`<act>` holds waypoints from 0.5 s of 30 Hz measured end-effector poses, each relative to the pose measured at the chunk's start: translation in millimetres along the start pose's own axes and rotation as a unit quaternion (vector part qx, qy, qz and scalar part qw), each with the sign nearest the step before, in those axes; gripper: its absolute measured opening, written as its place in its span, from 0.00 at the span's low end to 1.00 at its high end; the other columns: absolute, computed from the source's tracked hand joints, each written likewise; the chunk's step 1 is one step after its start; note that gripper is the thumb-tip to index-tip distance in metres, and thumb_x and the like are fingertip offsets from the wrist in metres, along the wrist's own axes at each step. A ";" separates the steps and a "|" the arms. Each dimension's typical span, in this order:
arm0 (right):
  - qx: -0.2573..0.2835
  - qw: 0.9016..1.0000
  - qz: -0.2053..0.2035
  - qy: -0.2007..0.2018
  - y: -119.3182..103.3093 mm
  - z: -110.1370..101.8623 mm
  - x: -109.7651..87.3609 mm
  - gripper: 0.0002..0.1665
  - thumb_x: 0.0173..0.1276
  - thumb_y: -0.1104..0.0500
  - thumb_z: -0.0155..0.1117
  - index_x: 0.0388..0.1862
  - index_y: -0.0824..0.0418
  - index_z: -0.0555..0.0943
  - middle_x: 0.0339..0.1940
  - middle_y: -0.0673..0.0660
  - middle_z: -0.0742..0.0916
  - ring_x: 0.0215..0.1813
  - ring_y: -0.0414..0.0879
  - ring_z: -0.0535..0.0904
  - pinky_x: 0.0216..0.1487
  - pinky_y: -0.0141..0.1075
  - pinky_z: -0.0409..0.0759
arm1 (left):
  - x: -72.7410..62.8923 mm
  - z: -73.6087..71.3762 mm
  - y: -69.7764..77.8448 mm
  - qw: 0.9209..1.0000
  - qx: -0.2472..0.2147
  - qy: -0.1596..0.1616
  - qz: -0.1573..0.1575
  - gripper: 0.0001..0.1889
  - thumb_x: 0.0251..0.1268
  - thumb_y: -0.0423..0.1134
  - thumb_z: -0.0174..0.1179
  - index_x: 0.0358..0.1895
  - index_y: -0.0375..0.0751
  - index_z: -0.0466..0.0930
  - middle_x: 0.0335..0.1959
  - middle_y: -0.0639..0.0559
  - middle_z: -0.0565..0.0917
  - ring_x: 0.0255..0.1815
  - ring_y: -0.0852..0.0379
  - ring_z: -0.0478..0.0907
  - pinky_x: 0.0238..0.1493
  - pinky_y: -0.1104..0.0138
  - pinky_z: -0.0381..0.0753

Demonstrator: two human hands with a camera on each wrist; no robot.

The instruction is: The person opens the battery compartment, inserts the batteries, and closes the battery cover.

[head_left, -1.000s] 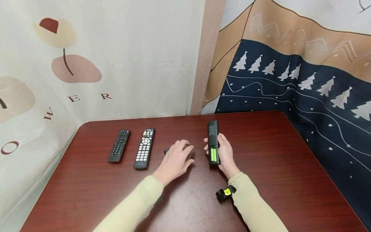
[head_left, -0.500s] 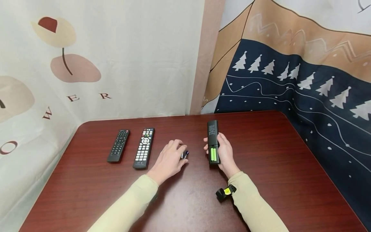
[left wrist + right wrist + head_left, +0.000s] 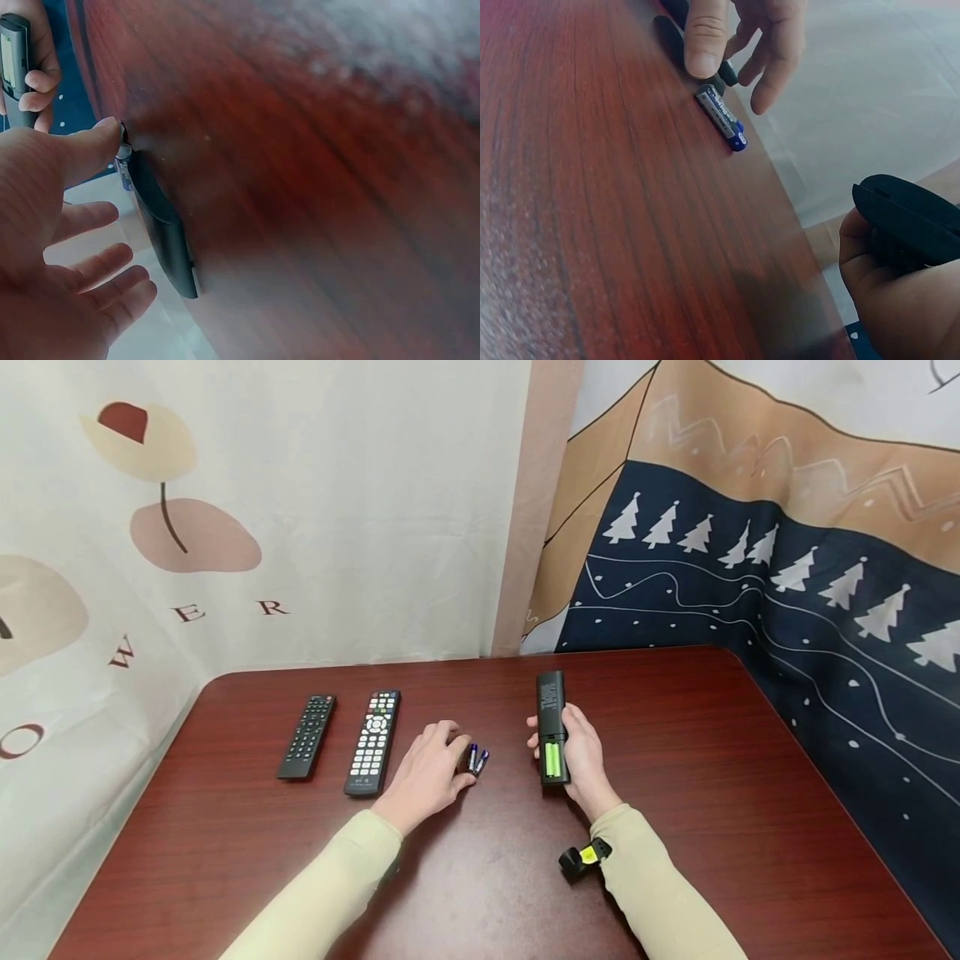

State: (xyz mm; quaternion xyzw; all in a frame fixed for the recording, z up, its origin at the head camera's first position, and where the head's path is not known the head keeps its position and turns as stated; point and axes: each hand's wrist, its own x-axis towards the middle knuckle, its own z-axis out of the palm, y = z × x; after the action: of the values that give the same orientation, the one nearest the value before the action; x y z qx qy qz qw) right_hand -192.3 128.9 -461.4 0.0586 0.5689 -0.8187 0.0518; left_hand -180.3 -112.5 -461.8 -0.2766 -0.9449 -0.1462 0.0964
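My right hand (image 3: 585, 756) grips a black remote control (image 3: 551, 714), its back turned up. In its uncovered battery compartment lie green batteries (image 3: 552, 760). Over the middle of the table, my left hand (image 3: 423, 777) is spread with its fingers apart and relaxed. Two small blue-and-silver batteries (image 3: 477, 760) lie on the table just right of its fingertips; the right wrist view shows one battery (image 3: 721, 118) below the thumb. Whether the thumb touches them I cannot tell. A dark elongated object (image 3: 166, 236) lies beyond the fingers in the left wrist view.
Left of my left hand lies a remote control with white buttons (image 3: 372, 743). Farther left is a smaller black remote control (image 3: 307, 737). All rest on the reddish-brown table (image 3: 480, 885). Printed cloths hang along its back and right sides; a black wrist camera (image 3: 581, 860) sits on my right wrist.
My left hand has moved left and slightly away from the batteries, which have come into sight beside its fingertips. My right hand and its remote control have stayed in place.
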 end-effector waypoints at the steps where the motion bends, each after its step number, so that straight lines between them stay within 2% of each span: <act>1: -0.001 1.000 0.000 0.000 -0.1 0.0 0.0 0.24 0.88 0.51 0.31 0.71 0.59 0.66 0.50 0.63 0.86 0.32 0.46 0.85 0.34 0.36 0.83 | -0.3 0.1 -0.6 1.000 0.001 -0.003 -0.003 0.24 0.58 0.44 0.78 0.54 0.36 0.83 0.59 0.38 0.77 0.59 0.39 0.74 0.60 0.48 0.75; 15: -0.003 1.000 0.001 0.000 -0.5 -0.2 -0.1 0.24 0.88 0.50 0.31 0.71 0.59 0.66 0.51 0.65 0.85 0.32 0.46 0.85 0.35 0.36 0.83 | -0.2 0.5 -2.2 0.998 -0.021 -0.046 -0.047 0.27 0.62 0.45 0.75 0.60 0.35 0.81 0.66 0.32 0.75 0.66 0.35 0.73 0.67 0.45 0.72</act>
State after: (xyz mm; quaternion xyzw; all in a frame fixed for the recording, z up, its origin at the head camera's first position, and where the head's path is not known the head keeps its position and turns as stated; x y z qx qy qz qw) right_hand -192.3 129.2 -460.9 0.0595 0.5712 -0.8169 0.0529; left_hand -181.4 -114.1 -462.8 -0.2399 -0.9571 -0.1572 0.0404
